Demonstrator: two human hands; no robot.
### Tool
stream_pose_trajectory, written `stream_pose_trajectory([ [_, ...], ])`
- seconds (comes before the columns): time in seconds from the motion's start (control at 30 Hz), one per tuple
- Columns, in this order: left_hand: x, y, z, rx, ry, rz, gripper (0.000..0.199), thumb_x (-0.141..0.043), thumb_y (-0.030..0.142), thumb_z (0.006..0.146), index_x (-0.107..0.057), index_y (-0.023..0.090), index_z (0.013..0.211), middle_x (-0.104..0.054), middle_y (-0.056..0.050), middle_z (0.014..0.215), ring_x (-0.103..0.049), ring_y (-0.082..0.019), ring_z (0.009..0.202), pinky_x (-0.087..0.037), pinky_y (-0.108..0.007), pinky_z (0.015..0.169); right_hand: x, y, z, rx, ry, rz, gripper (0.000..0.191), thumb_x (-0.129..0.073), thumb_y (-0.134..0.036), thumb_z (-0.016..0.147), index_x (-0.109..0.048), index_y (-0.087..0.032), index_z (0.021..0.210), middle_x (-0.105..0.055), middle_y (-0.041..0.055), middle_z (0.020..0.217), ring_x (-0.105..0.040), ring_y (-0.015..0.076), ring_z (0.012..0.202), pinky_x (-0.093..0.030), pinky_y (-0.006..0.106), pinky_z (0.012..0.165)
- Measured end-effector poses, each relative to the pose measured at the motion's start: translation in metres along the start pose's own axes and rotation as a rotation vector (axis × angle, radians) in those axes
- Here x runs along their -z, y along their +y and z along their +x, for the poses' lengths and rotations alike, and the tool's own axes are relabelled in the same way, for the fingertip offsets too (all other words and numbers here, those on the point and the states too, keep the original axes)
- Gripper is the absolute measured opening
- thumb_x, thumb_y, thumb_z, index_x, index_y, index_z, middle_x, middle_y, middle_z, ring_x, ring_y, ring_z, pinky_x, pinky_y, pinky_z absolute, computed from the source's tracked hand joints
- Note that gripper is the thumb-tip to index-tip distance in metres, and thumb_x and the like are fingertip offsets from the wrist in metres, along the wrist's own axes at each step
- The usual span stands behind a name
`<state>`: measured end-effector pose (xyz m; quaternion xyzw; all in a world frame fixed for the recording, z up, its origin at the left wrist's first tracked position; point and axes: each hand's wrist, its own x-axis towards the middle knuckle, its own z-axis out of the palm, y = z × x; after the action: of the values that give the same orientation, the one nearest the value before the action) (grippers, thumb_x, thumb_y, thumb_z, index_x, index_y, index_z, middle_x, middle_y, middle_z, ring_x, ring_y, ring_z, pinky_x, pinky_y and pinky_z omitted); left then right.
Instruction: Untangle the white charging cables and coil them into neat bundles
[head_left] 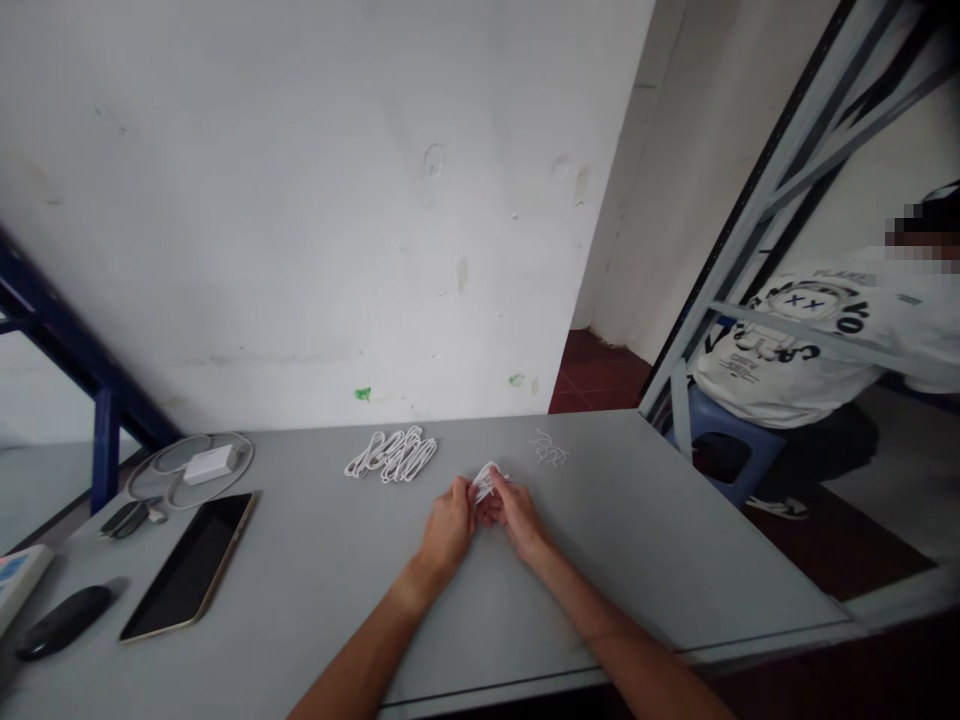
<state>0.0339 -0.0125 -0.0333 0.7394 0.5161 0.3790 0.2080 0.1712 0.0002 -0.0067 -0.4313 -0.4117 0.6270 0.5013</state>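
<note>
A coiled white cable (484, 483) is held between my two hands, above the grey table (600, 560). My left hand (450, 515) is closed, its fingertips pinching the coil's left side. My right hand (511, 505) grips the coil from the right, thumb on top and fingers curled beneath. Part of the coil is hidden by my fingers. Several more bundled white cables (391, 455) lie together behind and left of my hands. Toward the back right, a small loose heap of thin white ties (550, 450) rests on the table.
On the left are a tablet (191, 565), a black mouse (66, 622), a white power adapter (210, 464) with its cable and a dark cable bundle (127, 518). A white wall (337, 200) rises behind the table. Beyond the metal frame at right, a person (810, 330) sits on a blue stool (720, 440).
</note>
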Motion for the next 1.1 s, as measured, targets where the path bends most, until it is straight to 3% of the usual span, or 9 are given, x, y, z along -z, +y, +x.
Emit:
stream_pose_trajectory([
  [0.17,0.0,-0.001,0.0,-0.014,-0.038,0.053,0.024,-0.039,0.041,0.104,-0.049,0.025,0.09,-0.068,-0.007,0.08,-0.066,-0.022,0.069,-0.048,-0.033,0.064,0.0,0.003,0.0,0.028,0.012,-0.047,0.04,-0.069,-0.056,0.06,-0.065,-0.016,0.058,-0.062,0.0013,0.045,-0.056,0.015,0.038,-0.038,0.023,0.036],
  [0.37,-0.002,0.001,0.004,0.052,-0.055,-0.007,0.022,-0.036,0.037,0.105,-0.047,0.024,0.091,-0.069,-0.006,0.077,-0.065,-0.021,0.066,-0.045,-0.032,0.063,0.003,0.006,0.002,0.139,0.013,-0.167,0.041,-0.065,-0.057,0.065,-0.063,-0.018,0.057,-0.06,0.0,0.043,-0.053,0.0143,0.036,-0.039,0.023,0.036],
  [0.6,0.007,0.001,0.014,0.089,-0.18,-0.269,0.026,-0.044,0.044,0.102,-0.053,0.022,0.09,-0.066,-0.001,0.07,-0.059,-0.016,0.063,-0.046,-0.028,0.064,0.007,0.008,0.015,0.279,0.103,-0.381,0.042,-0.061,-0.055,0.071,-0.057,-0.019,0.05,-0.054,-0.0035,0.037,-0.048,0.0126,0.033,-0.036,0.022,0.036],
  [0.87,0.015,-0.001,0.031,0.227,-0.359,-0.553,0.051,-0.049,0.068,0.094,-0.052,0.02,0.077,-0.051,0.004,0.061,-0.036,-0.008,0.049,-0.03,-0.023,0.048,0.005,0.007,0.023,0.316,0.061,-0.42,0.041,-0.058,-0.053,0.073,-0.053,-0.02,0.049,-0.051,-0.0051,0.038,-0.047,0.0123,0.038,-0.035,0.023,0.041],
  [0.97,0.017,0.0,0.035,0.265,-0.418,-0.693,0.049,-0.054,0.067,0.091,-0.054,0.019,0.078,-0.054,0.003,0.063,-0.03,-0.006,0.047,-0.025,-0.022,0.046,0.006,0.005,0.025,0.316,0.051,-0.413,0.039,-0.052,-0.054,0.076,-0.054,-0.021,0.056,-0.051,-0.0057,0.041,-0.045,0.0124,0.038,-0.034,0.023,0.041],
  [1.1,0.019,0.001,0.035,0.274,-0.405,-0.737,0.046,-0.055,0.064,0.09,-0.057,0.019,0.078,-0.052,0.004,0.061,-0.028,-0.007,0.047,-0.024,-0.022,0.044,0.007,0.003,0.025,0.33,0.052,-0.419,0.036,-0.054,-0.051,0.076,-0.054,-0.021,0.056,-0.05,-0.0058,0.042,-0.045,0.0121,0.041,-0.035,0.023,0.043],
])
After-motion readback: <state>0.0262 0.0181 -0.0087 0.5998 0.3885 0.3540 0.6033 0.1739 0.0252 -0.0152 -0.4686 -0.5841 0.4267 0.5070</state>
